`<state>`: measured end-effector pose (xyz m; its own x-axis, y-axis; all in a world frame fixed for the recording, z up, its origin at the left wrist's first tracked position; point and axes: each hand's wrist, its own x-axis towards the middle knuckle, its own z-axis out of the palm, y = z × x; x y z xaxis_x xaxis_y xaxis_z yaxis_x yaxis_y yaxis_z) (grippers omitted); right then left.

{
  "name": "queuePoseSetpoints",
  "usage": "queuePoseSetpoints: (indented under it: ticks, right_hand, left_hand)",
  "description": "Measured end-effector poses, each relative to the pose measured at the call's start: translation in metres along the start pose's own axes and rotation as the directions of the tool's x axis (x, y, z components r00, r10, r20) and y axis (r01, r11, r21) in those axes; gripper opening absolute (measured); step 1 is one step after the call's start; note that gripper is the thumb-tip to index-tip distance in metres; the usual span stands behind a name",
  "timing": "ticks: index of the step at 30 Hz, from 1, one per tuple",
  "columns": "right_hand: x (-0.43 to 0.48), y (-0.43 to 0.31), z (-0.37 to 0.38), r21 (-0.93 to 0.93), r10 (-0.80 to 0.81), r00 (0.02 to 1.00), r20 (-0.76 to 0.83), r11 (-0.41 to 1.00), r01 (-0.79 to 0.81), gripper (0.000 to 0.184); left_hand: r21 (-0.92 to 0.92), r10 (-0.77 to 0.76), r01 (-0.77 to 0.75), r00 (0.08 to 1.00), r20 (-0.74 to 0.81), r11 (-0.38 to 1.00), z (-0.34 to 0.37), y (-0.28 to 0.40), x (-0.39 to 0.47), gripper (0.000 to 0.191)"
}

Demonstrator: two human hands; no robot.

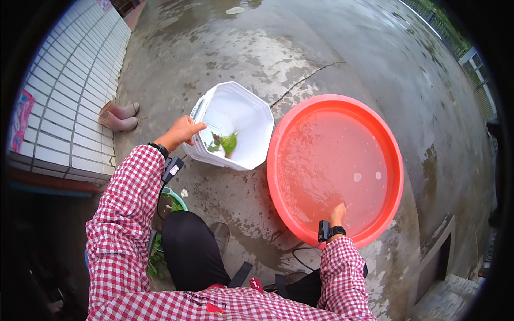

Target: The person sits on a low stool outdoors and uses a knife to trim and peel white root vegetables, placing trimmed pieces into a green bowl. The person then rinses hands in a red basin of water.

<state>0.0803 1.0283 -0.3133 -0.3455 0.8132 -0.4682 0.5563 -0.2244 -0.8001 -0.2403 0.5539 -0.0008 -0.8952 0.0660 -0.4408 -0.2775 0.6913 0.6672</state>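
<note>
My left hand grips the rim of a white, many-sided plastic bucket, with the thumb over the edge. The bucket leans, its mouth turned up and to the right. A few green leaves with some purple lie inside it. Just to the right stands a large round red plastic basin of cloudy water. My right hand reaches over the basin's near rim into the water. Its fingers are under the surface and hidden, so what they hold does not show.
Pink rubber boots stand by a white tiled wall at left. Beside my left knee is a green-rimmed basin with leafy greens. The ground is wet, cracked concrete. A raised concrete frame lies at lower right.
</note>
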Motion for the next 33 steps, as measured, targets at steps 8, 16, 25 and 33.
queuePoseSetpoints:
  ticks: [8,16,25,33]
  right_hand:
    - [-0.124,-0.15,0.11,0.37,-0.25,0.273,0.929,0.641,-0.673,0.062]
    - [-0.185,-0.221,0.116,0.407,-0.253,0.437,0.863,0.861,-0.306,0.068]
    - [-0.086,-0.068,0.052,0.436,0.134,0.925,0.357,0.852,-0.291,0.053]
    - [-0.05,-0.019,0.01,0.302,0.195,0.977,-0.092,0.94,-0.159,0.043]
  left_hand:
    - [0.352,0.335,-0.291,0.94,-0.07,0.89,0.009,0.015,0.007,0.048]
    - [0.569,0.594,-0.481,0.804,-0.017,0.667,0.024,0.061,-0.005,0.054]
    - [0.88,0.823,-0.383,0.567,-0.016,0.281,0.048,0.104,0.01,0.055]
    - [0.933,0.863,-0.239,0.491,-0.122,0.268,0.032,0.114,0.012,0.06]
